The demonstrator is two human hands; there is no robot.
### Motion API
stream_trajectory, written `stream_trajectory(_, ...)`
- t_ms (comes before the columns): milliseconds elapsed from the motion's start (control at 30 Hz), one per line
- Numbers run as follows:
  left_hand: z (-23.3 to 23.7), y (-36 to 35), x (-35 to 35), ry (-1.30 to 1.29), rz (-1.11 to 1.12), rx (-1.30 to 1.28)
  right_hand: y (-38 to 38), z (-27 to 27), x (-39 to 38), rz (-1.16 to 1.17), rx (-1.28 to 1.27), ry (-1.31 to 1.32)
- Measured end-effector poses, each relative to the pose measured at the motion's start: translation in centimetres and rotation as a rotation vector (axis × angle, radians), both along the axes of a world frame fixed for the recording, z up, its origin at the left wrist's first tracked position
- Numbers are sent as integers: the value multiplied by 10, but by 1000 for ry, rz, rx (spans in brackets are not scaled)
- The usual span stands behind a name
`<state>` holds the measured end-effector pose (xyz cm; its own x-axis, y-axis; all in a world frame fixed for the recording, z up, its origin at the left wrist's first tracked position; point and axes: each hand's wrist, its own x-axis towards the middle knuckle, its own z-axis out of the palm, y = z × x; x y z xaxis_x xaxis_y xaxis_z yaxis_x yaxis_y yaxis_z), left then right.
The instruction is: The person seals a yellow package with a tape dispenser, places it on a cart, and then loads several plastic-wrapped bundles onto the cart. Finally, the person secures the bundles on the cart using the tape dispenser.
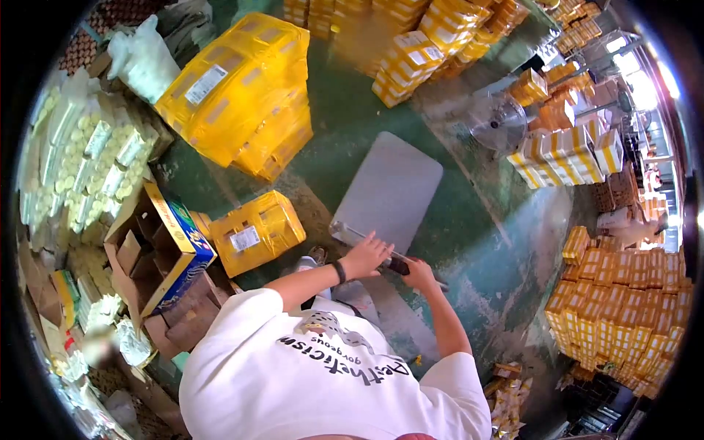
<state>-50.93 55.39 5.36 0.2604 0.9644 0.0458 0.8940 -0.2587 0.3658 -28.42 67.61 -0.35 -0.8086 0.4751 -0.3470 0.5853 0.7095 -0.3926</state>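
Note:
In front of me lies a flat grey cart platform (392, 183) with rounded corners, on the green floor. At its near edge a thin bar handle with a dark grip (398, 265) runs across in front of my body. My left hand (367, 257), with a black band on the wrist, is closed over the bar near the platform's edge. To the right, my right hand (420, 276) is closed round the handle just past the dark grip. My fingers partly hide the bar.
Yellow-wrapped boxes (242, 95) stack up ahead left, with another yellow box (257, 231) nearer. An open carton (158, 257) and bagged goods (88, 161) stand at left. A fan (499, 121), white boxes (568, 155) and a large box stack (623, 308) are at right.

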Motion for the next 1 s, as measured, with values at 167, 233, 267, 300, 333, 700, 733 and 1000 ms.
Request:
stream_trajectory(167, -57, 28, 50, -135, 199, -135, 40, 14, -12, 218, 111, -205)
stream_trajectory(233, -50, 41, 62, -213, 287, -166, 66, 17, -16, 276, 178, -236)
stream_trajectory(267, -48, 49, 67, -252, 335, -181, 82, 20, -21, 306, 175, -262)
stream_trajectory(300, -53, 59, 68, -273, 367, -199, 98, 20, -29, 330, 172, -243)
stream_trajectory(333, -60, 69, 66, -289, 400, -184, 113, 18, -38, 356, 167, -225)
stream_trajectory(700, -68, 95, 8, -145, 379, -126, 134, 27, -91, 355, 125, -238)
stream_trajectory(733, -67, 97, 5, -116, 372, -131, 134, 29, -92, 333, 126, -237)
stream_trajectory(1000, -56, 174, -67, 24, 489, -123, 199, 16, -159, 350, 55, -174)
